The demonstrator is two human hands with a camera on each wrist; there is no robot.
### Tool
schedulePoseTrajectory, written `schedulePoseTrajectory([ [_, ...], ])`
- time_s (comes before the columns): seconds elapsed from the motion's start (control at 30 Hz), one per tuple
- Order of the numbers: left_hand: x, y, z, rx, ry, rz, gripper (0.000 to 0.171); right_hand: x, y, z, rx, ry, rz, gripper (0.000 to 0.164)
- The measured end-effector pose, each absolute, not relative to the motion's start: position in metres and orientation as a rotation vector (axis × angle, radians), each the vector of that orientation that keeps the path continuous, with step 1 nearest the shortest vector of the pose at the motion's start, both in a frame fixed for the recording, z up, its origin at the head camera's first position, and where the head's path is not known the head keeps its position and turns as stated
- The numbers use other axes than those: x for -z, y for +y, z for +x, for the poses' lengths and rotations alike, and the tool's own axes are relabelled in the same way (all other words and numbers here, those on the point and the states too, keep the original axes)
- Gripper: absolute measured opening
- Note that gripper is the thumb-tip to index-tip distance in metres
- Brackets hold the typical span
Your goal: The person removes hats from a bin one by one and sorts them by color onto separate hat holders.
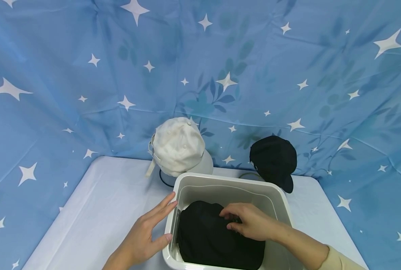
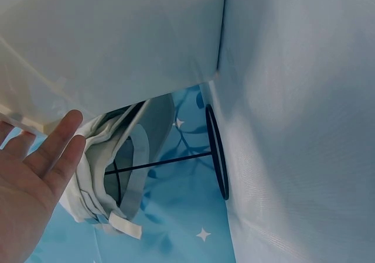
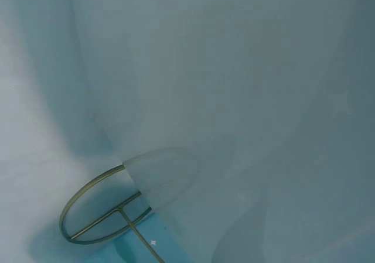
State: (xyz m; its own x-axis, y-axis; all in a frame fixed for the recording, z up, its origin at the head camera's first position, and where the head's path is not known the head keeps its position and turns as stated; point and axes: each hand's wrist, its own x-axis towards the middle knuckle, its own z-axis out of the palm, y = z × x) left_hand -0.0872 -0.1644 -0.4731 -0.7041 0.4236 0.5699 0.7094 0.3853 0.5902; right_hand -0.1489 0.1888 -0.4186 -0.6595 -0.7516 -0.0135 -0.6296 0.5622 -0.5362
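Low in the middle of the frame, your pale bin (image 1: 220,177) stands close to you on the table (image 1: 112,195), with the black cloth (image 1: 210,240) inside it, probably set there so both hands reach it easily. Your left hand (image 1: 141,234) is at the bin's left rim, fingers straight and spread, its grip around nothing, perhaps to steady it. Over the cloth, your right hand (image 1: 254,225) bends its fingers; whether that grip has caught any cloth, you cannot tell. Behind the bin, the white cap (image 1: 178,144) sits on a wire stand (image 2: 212,153), which lifts it off the table; a black cap (image 1: 273,157) is right of centre.
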Motion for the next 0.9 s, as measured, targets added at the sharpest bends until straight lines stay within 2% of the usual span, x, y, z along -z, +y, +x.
schedulePoseTrajectory([
  [0.23,0.4753,-0.1651,-0.0859,1.243,-2.32,-0.99,0.07,0.4191,0.1881,-0.1487,0.762,2.539,-1.177,0.026],
  [0.9,0.4728,-0.1637,-0.0862,1.232,-2.337,-0.971,0.072,0.4196,0.1945,-0.1512,0.907,2.623,-1.237,0.03],
])
